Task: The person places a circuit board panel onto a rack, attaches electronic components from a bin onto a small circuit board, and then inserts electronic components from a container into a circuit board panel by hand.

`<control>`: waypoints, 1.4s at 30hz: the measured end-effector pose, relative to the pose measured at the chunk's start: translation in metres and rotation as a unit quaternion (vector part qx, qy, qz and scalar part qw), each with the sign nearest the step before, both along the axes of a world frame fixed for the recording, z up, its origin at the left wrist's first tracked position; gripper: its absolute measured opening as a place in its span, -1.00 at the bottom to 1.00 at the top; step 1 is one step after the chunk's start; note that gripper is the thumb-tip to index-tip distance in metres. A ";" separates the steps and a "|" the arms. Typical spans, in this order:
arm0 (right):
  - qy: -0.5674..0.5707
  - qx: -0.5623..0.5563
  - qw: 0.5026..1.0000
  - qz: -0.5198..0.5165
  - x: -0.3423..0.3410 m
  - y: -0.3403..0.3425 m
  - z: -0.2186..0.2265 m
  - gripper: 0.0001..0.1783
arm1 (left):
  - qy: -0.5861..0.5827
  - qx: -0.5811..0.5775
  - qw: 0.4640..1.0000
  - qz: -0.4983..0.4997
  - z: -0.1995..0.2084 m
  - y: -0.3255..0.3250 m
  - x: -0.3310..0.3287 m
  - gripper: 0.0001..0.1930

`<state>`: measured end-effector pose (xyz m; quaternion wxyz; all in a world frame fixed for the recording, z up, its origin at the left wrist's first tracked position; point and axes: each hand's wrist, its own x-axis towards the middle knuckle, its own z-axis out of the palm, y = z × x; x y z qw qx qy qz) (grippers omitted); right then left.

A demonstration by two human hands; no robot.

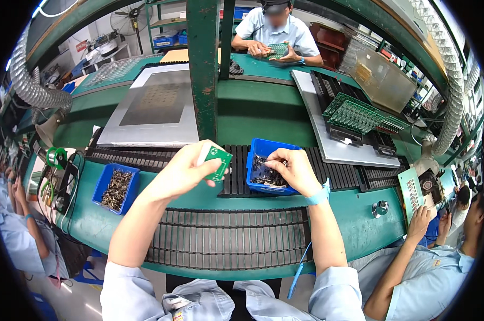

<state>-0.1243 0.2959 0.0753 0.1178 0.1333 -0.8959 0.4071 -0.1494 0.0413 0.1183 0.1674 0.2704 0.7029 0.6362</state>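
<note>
My left hand (188, 169) is closed on a small green circuit board (218, 163), thumb on its face, held above the dark slotted racks. To its right, my right hand (294, 170) reaches into a blue bin (257, 145) with small dark parts, fingertips pinched together among them. Whether a part sits between those fingertips is hidden. A light blue wrist strap (320, 196) circles my right wrist, its cord hanging down. Left of my left arm stands another blue bin (98, 188), full of small leaded components (117, 190).
A slotted dark rack (228, 238) lies along the near bench edge. Behind stand a green post (203, 75) and a grey panel (156, 101). Green boards (354, 113) are racked at right. A co-worker (276, 32) holds boards opposite; another (424, 278) works at right.
</note>
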 end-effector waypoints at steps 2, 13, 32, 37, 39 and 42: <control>-0.003 -0.018 1.000 0.013 0.001 0.004 -0.004 -0.93 | -0.048 0.030 0.998 -0.003 -0.007 0.017 -0.003 -0.87; 0.173 0.225 0.958 -0.037 -0.001 -0.001 -0.007 -0.95 | -0.148 0.124 0.981 0.002 -0.027 0.041 -0.012 -0.82; 0.059 -0.160 0.985 0.001 0.004 -0.001 0.003 -0.90 | -0.152 0.159 0.975 -0.015 -0.031 0.049 -0.009 -0.82; -0.009 -0.239 0.971 0.013 0.005 -0.005 0.004 -0.89 | -0.150 0.159 0.976 -0.009 -0.032 0.050 -0.009 -0.82; -0.025 -0.271 0.962 0.022 0.005 -0.007 0.004 -0.89 | -0.148 0.161 0.976 -0.007 -0.032 0.050 -0.009 -0.82; -0.055 -0.372 0.926 0.040 0.006 -0.008 0.004 -0.88 | -0.147 0.158 0.976 -0.014 -0.032 0.050 -0.009 -0.81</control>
